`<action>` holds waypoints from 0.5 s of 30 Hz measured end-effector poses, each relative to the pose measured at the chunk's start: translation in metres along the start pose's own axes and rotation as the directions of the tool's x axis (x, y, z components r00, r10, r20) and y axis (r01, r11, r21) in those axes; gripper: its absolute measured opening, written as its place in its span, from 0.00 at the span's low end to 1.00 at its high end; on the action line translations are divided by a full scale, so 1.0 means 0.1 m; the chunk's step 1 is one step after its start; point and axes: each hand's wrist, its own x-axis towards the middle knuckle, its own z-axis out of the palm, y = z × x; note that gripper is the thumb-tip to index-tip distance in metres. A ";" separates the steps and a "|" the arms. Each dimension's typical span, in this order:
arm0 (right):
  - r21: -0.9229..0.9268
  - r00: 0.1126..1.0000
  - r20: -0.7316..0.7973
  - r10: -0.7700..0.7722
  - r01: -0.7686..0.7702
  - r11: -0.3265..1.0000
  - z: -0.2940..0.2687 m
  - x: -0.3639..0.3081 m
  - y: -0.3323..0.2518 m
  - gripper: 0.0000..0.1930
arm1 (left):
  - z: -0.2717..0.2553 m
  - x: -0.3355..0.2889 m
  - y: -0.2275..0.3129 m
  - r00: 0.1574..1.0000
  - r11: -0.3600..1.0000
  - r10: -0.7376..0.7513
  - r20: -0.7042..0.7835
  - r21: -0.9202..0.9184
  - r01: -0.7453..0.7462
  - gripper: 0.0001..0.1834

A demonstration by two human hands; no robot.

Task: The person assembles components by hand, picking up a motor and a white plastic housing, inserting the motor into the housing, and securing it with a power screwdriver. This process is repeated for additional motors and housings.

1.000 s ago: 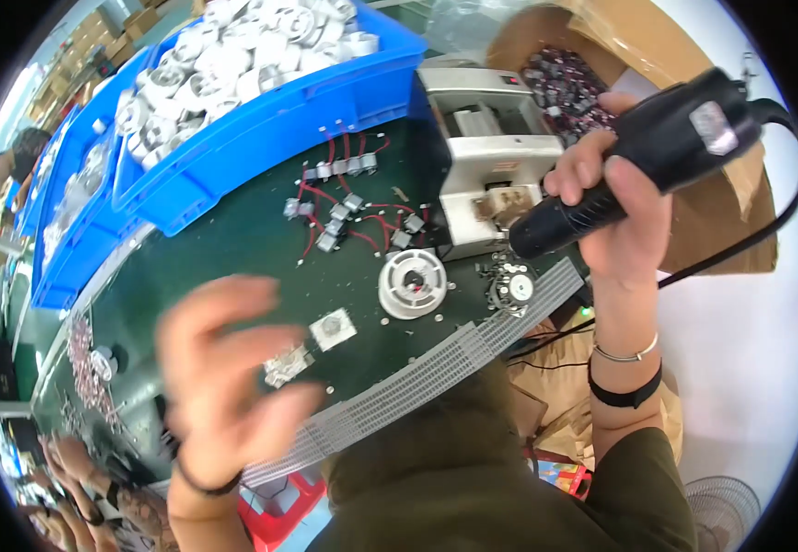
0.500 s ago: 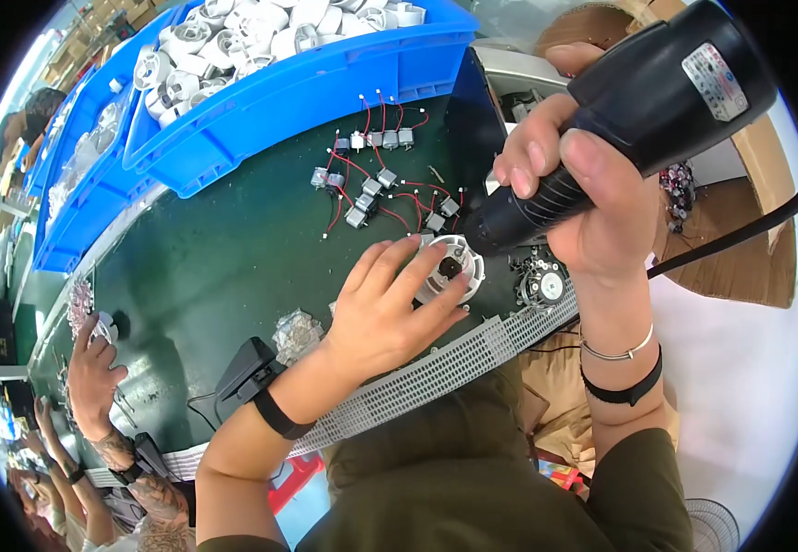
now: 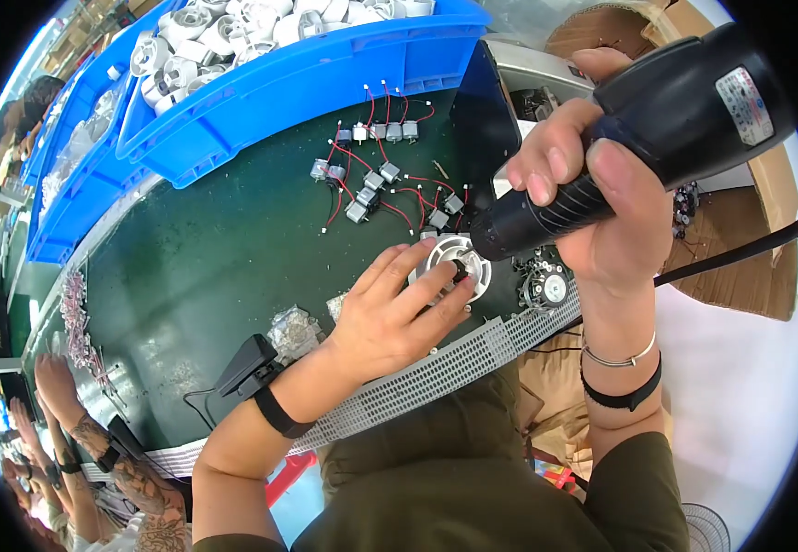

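- Across comes the left grip (image 3: 385, 317), a blur well apart a second ago, now down on the white round housing (image 3: 483, 278)!
- Over from the metal mechanism (image 3: 543, 287) swings the black power screwdriver (image 3: 684, 106), its nose now at the housing's right side; whether the bit touches, can't tell.
- Right grip (image 3: 634, 207) is closed firmly round that screwdriver, thumb and fingers wrapped about its barrel.
- Left grip: fingers half bent, tips over the housing and by the small black part (image 3: 460, 270) in its middle; thumb hidden, so can't tell how tightly it holds.
- White housing sits near the edge of the green counter (image 3: 215, 239), mechanism just to its right.
- Beyond it, small grey motors (image 3: 390, 172) trail red wires; behind those, a blue bin (image 3: 325, 78) heaped with white plastic parts (image 3: 224, 32).
- Far left, a co-worker's hand (image 3: 57, 386) has drawn back toward the edge.
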 end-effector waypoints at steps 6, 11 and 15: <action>0.004 1.000 0.026 -0.005 0.005 1.000 0.00 0.01 0.03 0.30 | -0.01 -0.05 -0.03 0.989 0.976 -0.147 -0.022 -0.166 0.141 0.23; -0.076 0.999 0.049 0.021 -0.017 0.997 0.03 0.01 -0.02 0.30 | -0.01 -0.01 -0.07 0.991 0.986 -0.134 0.008 -0.100 0.134 0.23; -0.104 0.998 0.066 0.014 -0.007 0.995 0.04 0.00 -0.03 0.30 | 0.01 -0.02 -0.10 0.995 0.989 -0.100 0.006 -0.108 0.100 0.23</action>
